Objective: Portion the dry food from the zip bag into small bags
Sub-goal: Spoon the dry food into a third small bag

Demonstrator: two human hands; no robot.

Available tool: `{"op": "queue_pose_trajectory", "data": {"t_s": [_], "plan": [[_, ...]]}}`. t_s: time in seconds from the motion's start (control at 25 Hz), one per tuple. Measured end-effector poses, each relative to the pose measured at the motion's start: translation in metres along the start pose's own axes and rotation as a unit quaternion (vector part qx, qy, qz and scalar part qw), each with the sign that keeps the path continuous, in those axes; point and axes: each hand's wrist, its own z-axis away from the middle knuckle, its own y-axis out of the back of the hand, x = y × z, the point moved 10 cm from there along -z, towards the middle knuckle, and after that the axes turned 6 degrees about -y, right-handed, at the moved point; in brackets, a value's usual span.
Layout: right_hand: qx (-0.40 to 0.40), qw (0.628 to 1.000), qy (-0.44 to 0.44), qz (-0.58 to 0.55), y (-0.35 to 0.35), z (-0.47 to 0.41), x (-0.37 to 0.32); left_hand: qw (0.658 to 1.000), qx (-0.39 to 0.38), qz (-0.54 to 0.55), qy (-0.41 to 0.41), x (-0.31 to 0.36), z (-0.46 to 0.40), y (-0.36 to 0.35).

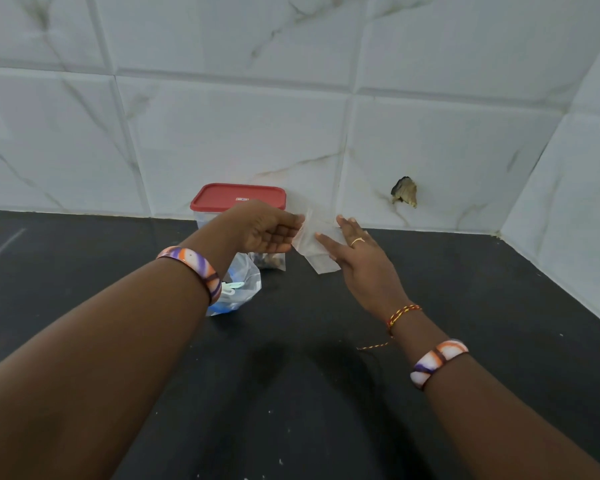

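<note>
A small clear empty bag (322, 262) hangs in the air between my two hands, above the black counter (291, 375). My left hand (265, 230) pinches its left edge between thumb and fingertips. My right hand (357, 258) holds its right side, with the index finger laid across the front and the thumb at the top edge. Just behind and below my left hand stands a clear zip bag (269, 260) with brown dry food in its bottom, partly hidden by the hand.
A clear tub with a red lid (238, 197) stands against the tiled wall behind my left hand. A clear plastic bag (241, 287) with blue and white items lies under my left wrist. The wall corner closes in at the right.
</note>
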Motion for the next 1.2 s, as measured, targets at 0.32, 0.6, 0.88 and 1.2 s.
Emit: {"op": "queue_pose_trajectory", "data": {"t_s": [0.32, 0.6, 0.88, 1.2], "plan": [[-0.026, 0.999, -0.006, 0.024, 0.023, -0.001, -0.018, 0.999, 0.005, 0.016, -0.03, 0.01, 0.023, 0.009], [0.023, 0.946, -0.19, -0.263, 0.039, -0.005, -0.038, 0.989, 0.107, 0.035, -0.091, 0.014, 0.04, 0.049], [0.065, 0.9, -0.283, -0.324, 0.044, -0.02, -0.07, 0.985, 0.092, -0.052, -0.139, 0.026, 0.057, 0.064], [0.063, 0.838, -0.359, -0.407, 0.048, -0.016, -0.071, 0.944, -0.018, -0.171, -0.283, 0.046, 0.079, 0.055]]}}
